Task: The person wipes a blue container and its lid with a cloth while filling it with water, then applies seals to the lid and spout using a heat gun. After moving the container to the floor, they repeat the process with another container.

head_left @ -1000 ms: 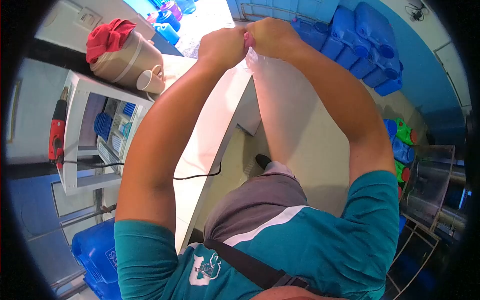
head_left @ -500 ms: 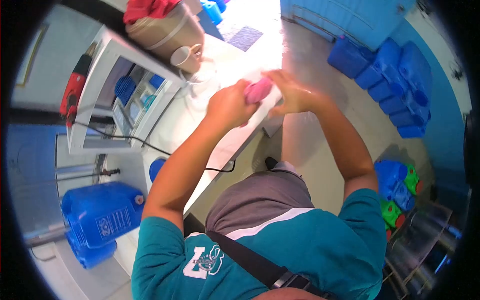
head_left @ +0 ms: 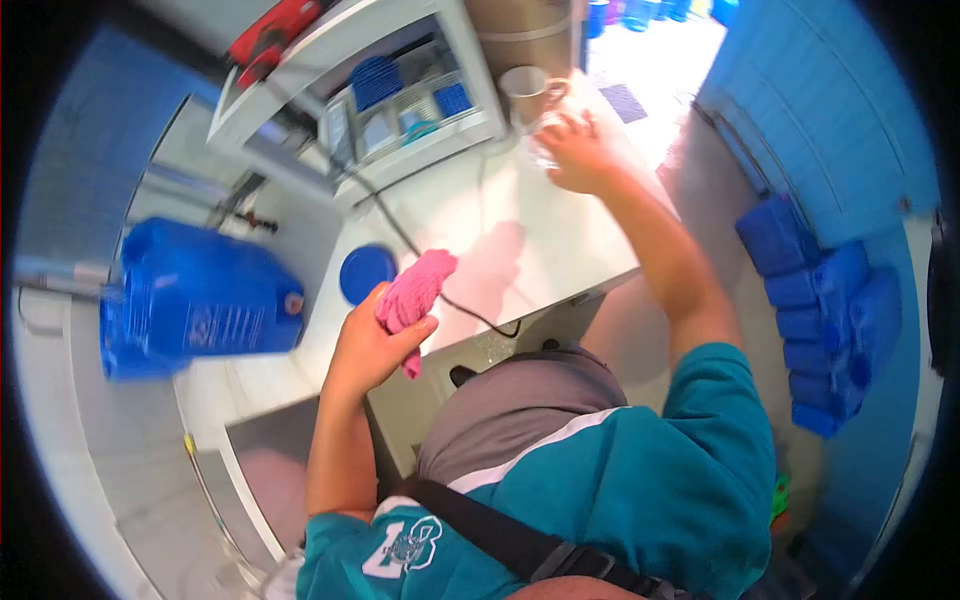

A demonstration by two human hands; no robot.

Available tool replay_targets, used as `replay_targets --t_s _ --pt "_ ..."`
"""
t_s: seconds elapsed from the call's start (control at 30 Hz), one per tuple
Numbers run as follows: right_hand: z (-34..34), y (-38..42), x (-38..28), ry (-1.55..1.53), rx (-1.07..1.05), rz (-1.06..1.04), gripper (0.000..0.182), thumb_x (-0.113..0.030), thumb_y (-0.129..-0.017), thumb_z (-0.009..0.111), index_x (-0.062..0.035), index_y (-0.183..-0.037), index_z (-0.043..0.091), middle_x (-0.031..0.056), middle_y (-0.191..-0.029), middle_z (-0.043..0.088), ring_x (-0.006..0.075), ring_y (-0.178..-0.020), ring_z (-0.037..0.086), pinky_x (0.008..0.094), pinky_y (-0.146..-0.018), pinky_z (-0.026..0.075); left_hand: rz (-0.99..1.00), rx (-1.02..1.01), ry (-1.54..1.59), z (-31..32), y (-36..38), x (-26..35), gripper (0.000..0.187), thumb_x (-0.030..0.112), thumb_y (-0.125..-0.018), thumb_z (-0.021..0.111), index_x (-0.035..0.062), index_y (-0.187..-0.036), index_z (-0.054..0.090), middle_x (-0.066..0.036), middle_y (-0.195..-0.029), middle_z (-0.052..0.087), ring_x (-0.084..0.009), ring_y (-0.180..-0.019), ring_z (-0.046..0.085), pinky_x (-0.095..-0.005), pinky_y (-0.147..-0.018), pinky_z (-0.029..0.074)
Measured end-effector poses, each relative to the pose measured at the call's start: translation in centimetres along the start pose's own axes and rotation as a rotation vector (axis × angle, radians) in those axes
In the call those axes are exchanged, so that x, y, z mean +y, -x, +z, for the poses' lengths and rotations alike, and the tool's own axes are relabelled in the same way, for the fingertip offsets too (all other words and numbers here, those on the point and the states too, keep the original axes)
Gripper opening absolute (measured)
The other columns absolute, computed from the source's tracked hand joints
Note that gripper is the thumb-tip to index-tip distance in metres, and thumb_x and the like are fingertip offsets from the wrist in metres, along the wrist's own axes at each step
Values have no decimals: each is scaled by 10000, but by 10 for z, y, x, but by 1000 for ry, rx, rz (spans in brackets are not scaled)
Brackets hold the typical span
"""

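White counter (head_left: pixel 565 235), white shelf unit (head_left: pixel 480 85) on it. Blue door (head_left: pixel 820 110) on right, blue wall (head_left: pixel 900 400) beyond. Bright daylight through doorway (head_left: pixel 665 75). Pale, shiny floor (head_left: pixel 625 345).

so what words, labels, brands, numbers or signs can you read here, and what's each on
No text reads clearly enough to quote.
Blue jug at left: printed label, too blurred to read.
Teal shirt: chest print with large white characters, too unclear to read.
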State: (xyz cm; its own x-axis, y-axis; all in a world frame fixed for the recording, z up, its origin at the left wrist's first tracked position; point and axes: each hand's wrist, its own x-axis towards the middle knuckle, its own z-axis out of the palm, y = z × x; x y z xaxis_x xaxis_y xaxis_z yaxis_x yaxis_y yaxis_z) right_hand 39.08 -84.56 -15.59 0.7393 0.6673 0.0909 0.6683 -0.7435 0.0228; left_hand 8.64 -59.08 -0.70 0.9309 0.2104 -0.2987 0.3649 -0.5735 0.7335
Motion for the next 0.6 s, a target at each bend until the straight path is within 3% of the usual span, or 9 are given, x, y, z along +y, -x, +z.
replay_targets --t_s 0.1,0.17,0.23,0.3,0.37,0.43,0.5,0.53,0.6 --pt "-30 18 -4 -101 186 -78 709 -366 -787 767 -150 -1420 533 121 -1511 447 323 -1486 283 573 -1211 206 -140 4 173 -5 17 -10 438 227 -818 821 4 -1151 643 -92 -900 652 -154 -812 629 -319 -731 512" --pt "-67 29 -19 -251 242 -151 611 -326 -803 772 -115 -1347 589 129 -1447 514 336 -1396 422 507 -1163 330 8 40 139 -5 21 -23 469 229 -799 830 2 -1163 641 -126 -996 643 -196 -856 640 -337 -764 515" --pt "-111 43 -52 -695 91 -188 472 -299 -893 706 -62 -1291 615 153 -1346 589 335 -1278 542 436 -1099 414 59 82 25 -15 28 -17 518 225 -770 841 3 -1191 636 -150 -1072 630 -242 -909 641 -354 -820 513" --pt "-128 60 -91 -962 135 -428 408 -270 -943 683 -56 -1284 621 164 -1242 642 340 -1162 612 402 -1016 480 238 96 3 -23 38 -6 563 213 -741 841 14 -1223 627 -152 -1091 647 -279 -969 647 -367 -877 507" --pt "-136 67 -142 -1136 139 -640 466 -345 -969 659 -50 -1325 602 166 -1292 624 335 -1184 605 416 -1030 466 274 161 124 -30 46 -2 550 156 -710 844 21 -1195 622 -153 -1110 652 -282 -1006 655 -355 -890 509" --pt "-148 71 -181 -1231 -4 -683 521 -361 -966 671 -62 -1382 573 158 -1278 621 319 -1165 621 403 -1022 485 203 148 256 -44 59 8 542 19 -672 850 28 -1161 617 -84 -1175 606 -150 -1047 604 -282 -895 506" --pt "-167 64 -205 -1312 -136 -649 459 -314 -947 706 -49 -1308 606 160 -1203 634 271 -1091 657 371 -948 528 328 230 218 -64 69 12 530 -29 -645 842 47 -1124 626 -87 -1202 594 -183 -1059 613 -284 -903 508" --pt "-169 58 -218 -1310 -131 -666 459 -314 -947 706 -49 -1308 606 160 -1203 634 271 -1091 657 371 -948 528 417 366 30 -75 74 8 518 -25 -643 840 53 -1113 636 -93 -1216 588 -207 -1057 618 -296 -901 512" --pt "-172 43 -241 -1511 101 -685 344 -241 -939 721 -13 -1178 625 139 -1089 656 200 -978 669 328 -855 544 492 538 -177 -97 87 9 480 -23 -635 839 67 -1074 664 -112 -1183 607 -271 -1048 634 -348 -899 523"
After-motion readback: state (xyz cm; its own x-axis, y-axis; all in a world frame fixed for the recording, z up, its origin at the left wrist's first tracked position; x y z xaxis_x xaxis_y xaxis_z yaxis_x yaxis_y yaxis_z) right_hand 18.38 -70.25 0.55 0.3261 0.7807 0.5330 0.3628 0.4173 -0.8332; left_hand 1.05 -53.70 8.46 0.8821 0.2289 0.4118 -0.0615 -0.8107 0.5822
